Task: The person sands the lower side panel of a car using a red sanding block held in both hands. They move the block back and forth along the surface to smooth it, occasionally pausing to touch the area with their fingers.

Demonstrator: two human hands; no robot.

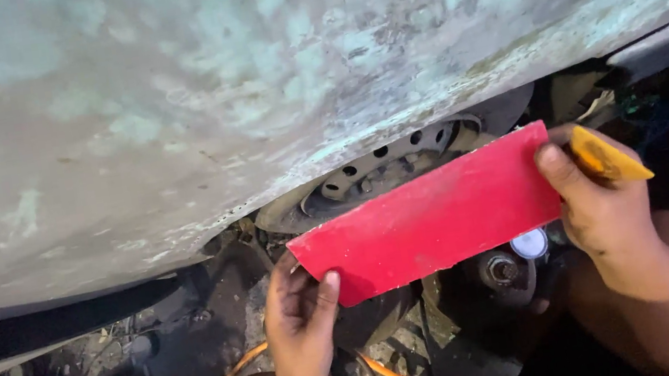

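Two hands [454, 276] on red card [427, 218]

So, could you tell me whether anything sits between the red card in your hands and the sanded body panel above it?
Nothing visible does. The red card, held at its ends by the left hand and right hand, lies just below the panel; the wheel sits behind it.

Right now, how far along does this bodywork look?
Done: the car panel is sanded dull, with patchy greenish filler. In hand: the left hand and right hand hold a red board; the right also grips a yellow spreader. Left: the surface remains blotchy and unpainted.
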